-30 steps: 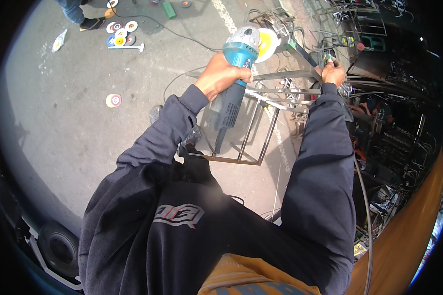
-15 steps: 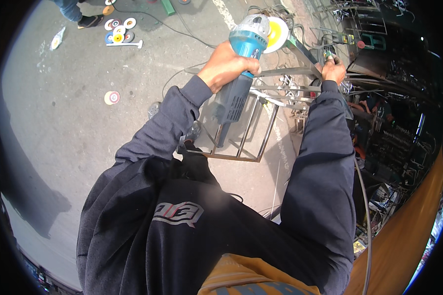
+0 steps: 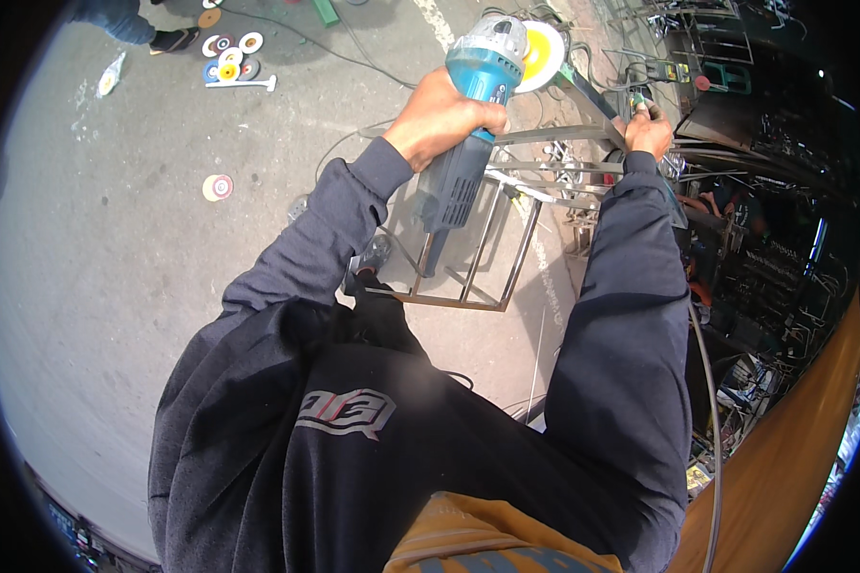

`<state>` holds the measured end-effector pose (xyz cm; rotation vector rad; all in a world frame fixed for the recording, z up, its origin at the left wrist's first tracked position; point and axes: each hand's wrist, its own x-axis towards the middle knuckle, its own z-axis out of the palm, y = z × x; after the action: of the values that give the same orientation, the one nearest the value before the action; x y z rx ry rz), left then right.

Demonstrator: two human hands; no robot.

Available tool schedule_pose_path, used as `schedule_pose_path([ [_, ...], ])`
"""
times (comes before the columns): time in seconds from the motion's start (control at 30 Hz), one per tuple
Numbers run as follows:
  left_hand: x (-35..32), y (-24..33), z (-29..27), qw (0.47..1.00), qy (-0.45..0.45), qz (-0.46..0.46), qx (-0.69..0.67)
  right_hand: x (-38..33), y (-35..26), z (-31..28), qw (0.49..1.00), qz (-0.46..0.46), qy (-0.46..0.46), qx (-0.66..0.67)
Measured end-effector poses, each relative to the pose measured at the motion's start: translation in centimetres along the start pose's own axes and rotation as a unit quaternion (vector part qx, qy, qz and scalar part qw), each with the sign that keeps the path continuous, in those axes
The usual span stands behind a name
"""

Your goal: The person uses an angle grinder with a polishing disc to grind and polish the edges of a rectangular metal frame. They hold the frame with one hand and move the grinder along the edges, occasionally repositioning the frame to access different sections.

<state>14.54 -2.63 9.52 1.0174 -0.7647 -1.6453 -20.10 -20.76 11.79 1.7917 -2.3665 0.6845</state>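
Markings on you and your tool
Your dark sweatshirt (image 3: 430,454): grey-red letter logo (image 3: 347,412). Orange cloth (image 3: 478,525): cropped blue-grey letters (image 3: 521,562). Teal grinder (image 3: 483,76): print too small.

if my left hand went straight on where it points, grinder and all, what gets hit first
Your left hand grips the grinder, so its yellow-and-white disc leads; that would likely meet the dark metal bar beside it, though depth is unclear and they may touch.
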Motion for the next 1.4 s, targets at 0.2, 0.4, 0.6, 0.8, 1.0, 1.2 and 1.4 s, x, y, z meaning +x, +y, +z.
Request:
schedule_pose_path([
  [0.2, -0.1, 0.1, 0.1, 1.000, 0.009, 0.001, 0.006, -0.3, -0.6, -0.2, 1.000, 0.014, 0.002, -0.005],
  [0.4, -0.5, -0.2, 0.1, 1.000, 0.024, -0.010, 0.011, 0.0, -0.6, 0.0, 0.999, 0.033, -0.004, 0.010],
  [0.6, -0.8, 0.0, 0.2, 1.000, 0.015, -0.001, -0.002, 0.0, -0.3, 0.1, 1.000, 0.008, 0.013, 0.016],
  [0.8, -0.6, 0.3, 0.1, 1.000, 0.012, -0.005, 0.022, 0.1, -0.2, 0.2, 1.000, 0.014, 0.013, 0.014],
  [1.0, -0.5, -0.5, 0.1, 0.999, 0.032, -0.001, -0.024, 0.2, -0.1, 0.3, 0.999, 0.018, 0.019, 0.023],
  [1.2, -0.8, -2.0, -0.8, 0.998, 0.030, -0.028, -0.057, -0.2, -0.7, -0.6, 1.000, 0.006, 0.027, 0.009],
  [1.4, -1.1, -4.4, -2.1, 0.997, 0.022, -0.061, -0.047, 0.2, 0.2, -1.2, 0.999, -0.029, 0.012, 0.032],
])
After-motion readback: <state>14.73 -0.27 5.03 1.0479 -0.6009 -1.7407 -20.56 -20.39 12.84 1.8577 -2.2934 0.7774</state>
